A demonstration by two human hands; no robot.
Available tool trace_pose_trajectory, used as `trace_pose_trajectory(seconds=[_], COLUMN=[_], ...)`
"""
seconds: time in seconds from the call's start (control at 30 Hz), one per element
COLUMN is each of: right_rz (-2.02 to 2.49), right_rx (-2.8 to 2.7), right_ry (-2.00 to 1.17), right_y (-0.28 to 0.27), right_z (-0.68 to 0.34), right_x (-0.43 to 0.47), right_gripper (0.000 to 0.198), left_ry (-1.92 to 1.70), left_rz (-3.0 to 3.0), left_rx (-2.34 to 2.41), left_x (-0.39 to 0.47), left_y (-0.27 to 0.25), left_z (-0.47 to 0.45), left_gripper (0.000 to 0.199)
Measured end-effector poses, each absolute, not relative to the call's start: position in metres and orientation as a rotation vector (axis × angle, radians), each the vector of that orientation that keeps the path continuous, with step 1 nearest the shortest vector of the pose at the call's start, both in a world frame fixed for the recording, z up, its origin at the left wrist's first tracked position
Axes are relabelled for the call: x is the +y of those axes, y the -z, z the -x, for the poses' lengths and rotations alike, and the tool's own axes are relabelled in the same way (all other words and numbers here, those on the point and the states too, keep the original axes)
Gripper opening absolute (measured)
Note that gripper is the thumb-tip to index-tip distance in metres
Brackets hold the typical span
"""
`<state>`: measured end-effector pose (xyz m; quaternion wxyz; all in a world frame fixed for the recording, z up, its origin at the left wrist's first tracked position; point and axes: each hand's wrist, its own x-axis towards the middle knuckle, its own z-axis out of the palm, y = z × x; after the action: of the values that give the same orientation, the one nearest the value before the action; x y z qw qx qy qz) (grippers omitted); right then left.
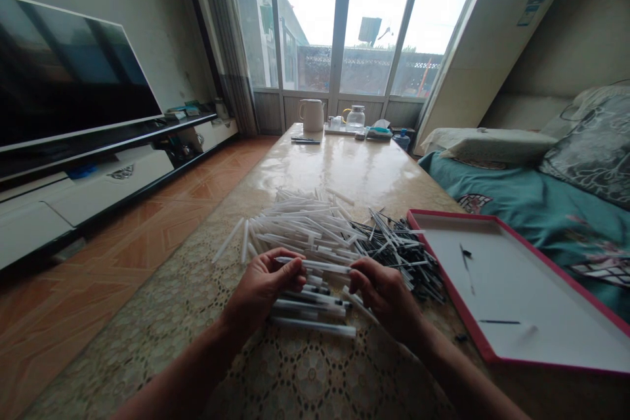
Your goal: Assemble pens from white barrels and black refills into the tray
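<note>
White is the thin pen tube (325, 266) that I watch from afar, held left of the red-rimmed tray (522, 275): the left hand (264, 285) pinches one end, the right hand (388, 294) seems to pinch the other. Dark refills (411, 252) lie beside the tray, pale tubes (295, 222) farther left of it.

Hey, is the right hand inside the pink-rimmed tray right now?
No, the right hand is at one end of a pen tube that the left hand also holds, outside the tray.

Hands (266, 282) (386, 292) partly hide the pen (327, 266); edges crop television (73, 79) and tray (536, 275)
</note>
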<state>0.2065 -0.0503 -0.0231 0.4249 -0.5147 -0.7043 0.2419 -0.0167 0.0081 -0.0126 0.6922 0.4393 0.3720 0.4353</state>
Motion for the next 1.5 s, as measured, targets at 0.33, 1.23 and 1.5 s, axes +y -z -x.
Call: trace_pose_trajectory(seconds=[0.33,1.23,1.5], right_rz=[1.306,1.271,1.249], right_rx=[-1.753,-1.692,-1.635], right_ry=[-0.579,-0.69,-0.844], right_y=[0.0254,0.0276,0.0309], right_z=[-0.2061,-0.204,-0.2023], right_x=[-0.05,-0.0484,-0.0469], right_gripper=[0.017,0.022,0.038], left_ry=[-0.963,-0.969,-0.981], left_rz=[-0.985,-0.995,-1.015], left_rx=[0.848,0.882,0.897], left_x=[0.0073,0.0095,0.0127], left_y=[0.0109,0.0112,0.0162], left_z=[0.0167,0.0166,0.0178], left_gripper=[0.028,0.031,0.034])
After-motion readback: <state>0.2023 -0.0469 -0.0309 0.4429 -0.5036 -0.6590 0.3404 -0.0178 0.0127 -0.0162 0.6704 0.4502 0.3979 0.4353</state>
